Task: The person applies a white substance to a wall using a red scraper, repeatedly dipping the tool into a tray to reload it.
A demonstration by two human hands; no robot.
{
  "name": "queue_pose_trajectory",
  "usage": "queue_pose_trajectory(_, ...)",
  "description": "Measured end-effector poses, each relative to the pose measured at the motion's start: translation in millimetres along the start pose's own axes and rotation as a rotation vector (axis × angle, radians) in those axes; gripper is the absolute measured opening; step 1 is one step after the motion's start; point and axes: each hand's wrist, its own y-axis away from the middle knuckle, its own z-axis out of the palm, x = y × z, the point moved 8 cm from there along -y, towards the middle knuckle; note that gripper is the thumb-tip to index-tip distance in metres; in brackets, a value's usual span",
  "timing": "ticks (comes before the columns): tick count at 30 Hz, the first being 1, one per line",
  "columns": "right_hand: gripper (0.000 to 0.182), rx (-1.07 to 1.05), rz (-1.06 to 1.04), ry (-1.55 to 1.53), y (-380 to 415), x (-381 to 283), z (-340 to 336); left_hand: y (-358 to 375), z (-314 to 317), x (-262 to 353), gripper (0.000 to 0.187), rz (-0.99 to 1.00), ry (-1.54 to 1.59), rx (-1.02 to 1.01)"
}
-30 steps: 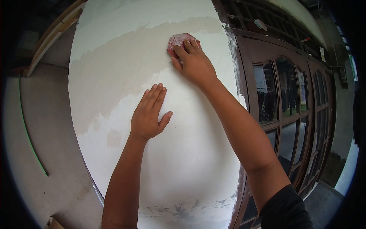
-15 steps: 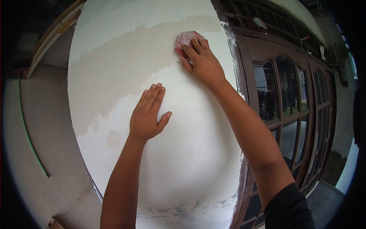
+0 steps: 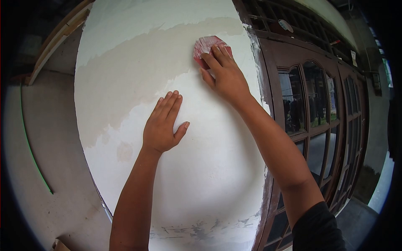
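A red pad (image 3: 204, 44) streaked with white powder lies against the upper right of a white and beige wall panel (image 3: 201, 163). My right hand (image 3: 226, 77) presses it there, with the fingers over its lower right part and the thumb at its lower edge. Lower and to the left, my left hand (image 3: 164, 123) rests flat on the panel, its fingers pointing up and its thumb spread to the right. It holds nothing. Under the right palm, the panel surface is hidden.
Brown doors (image 3: 310, 138) with glass panes stand just right of the panel's rough edge. At the left are a grey wall (image 3: 54, 134), a thin green strip (image 3: 31, 146) and a curved wooden frame (image 3: 58, 37) higher up.
My right hand has shifted slightly down and to the right, and more of the red pad shows. The left hand stays in place.
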Motion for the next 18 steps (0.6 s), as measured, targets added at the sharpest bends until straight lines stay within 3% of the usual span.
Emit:
queue_pose_trajectory(7, 0.044, -0.077, -0.018, 0.036, -3, -2, 33, 0, 0, 0, 0.065, 0.004, 0.001, -0.01)
queue_pose_trajectory(18, 0.046, -0.239, 0.024, 0.033, 62, -24, -4, 0, -1, 2, 0.065, 0.003, 0.002, -0.001)
